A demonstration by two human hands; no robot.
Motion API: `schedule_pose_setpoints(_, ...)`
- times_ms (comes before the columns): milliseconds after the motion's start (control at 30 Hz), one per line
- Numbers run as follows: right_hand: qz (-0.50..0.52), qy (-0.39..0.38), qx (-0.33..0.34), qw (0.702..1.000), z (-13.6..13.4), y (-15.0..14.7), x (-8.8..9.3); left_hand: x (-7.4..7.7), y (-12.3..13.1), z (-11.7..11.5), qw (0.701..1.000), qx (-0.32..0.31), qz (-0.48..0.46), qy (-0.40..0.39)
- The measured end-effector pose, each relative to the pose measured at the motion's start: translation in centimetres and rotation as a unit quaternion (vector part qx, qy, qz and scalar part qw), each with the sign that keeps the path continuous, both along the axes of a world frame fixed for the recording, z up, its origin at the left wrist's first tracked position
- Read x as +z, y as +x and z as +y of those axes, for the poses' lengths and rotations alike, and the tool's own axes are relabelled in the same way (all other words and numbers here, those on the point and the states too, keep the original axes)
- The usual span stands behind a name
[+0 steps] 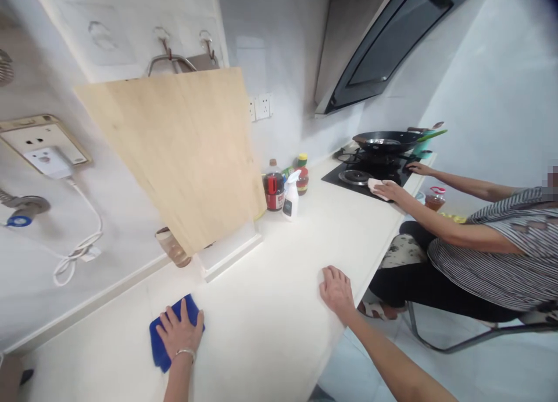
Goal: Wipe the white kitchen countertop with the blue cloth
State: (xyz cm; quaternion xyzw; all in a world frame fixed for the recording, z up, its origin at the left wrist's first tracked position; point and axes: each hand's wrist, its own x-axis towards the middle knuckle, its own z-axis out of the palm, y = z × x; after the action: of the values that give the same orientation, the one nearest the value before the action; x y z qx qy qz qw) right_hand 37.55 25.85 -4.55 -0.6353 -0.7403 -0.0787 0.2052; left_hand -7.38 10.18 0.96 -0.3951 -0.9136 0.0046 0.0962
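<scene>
My left hand point(179, 332) lies on a folded blue cloth point(162, 348) on the white countertop point(261, 309), fingers spread flat over it and a bracelet at the wrist. The cloth shows around the fingers and past the palm's left side. Close to the counter's front edge, my right hand point(336, 289) rests on the bare surface, its fingers curled together with nothing visible in them.
A wooden board point(183, 158) leans ahead, beside a brown cup point(174, 248). Right of it stand a dark sauce bottle point(274, 187) and a white spray bottle point(291, 198). Another person point(479, 245) sits at right, holding a pale cloth point(374, 187) on the cooktop point(335, 175).
</scene>
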Motion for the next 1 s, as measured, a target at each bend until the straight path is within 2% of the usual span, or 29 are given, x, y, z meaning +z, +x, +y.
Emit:
schedule_pose_setpoints(200, -0.012, 0.012, -0.006, 1.0, 0.0, -0.1, 0.0, -0.9, 3.3, -3.0, 0.997, -0.067, 0.004, 0.026)
schedule_pose_setpoints(400, -0.031, 0.012, -0.007, 0.999, -0.1, 0.1, -0.2, -3.6, 9.1, -8.3, 0.973, -0.189, -0.008, 0.13)
schedule_pose_setpoints(533, -0.039, 0.011, 0.005, 0.999, -0.3, 0.3, -0.4, -4.9, 11.0, -11.8, 0.952, -0.257, 0.012, 0.166)
schedule_pose_setpoints(633, -0.041, 0.01, 0.005, 0.999, -0.3, 0.7, -1.0, -4.9, 10.1, -12.9, 0.948, -0.284, 0.019, 0.141)
schedule_pose_setpoints(733, -0.046, 0.008, 0.001, 0.999, -0.1, 1.0, -1.6, -4.3, 7.7, -12.4, 0.956, -0.264, 0.017, 0.126)
schedule_pose_setpoints(867, -0.055, 0.001, 0.011, 0.998, -0.2, 1.1, -1.7, -3.3, 3.6, -9.8, 0.974, -0.189, -0.006, 0.125)
schedule_pose_setpoints(1000, -0.056, 0.005, 0.008, 0.998, -0.4, 1.1, -1.6, -2.2, -0.3, -6.6, 0.983, -0.15, -0.04, 0.098)
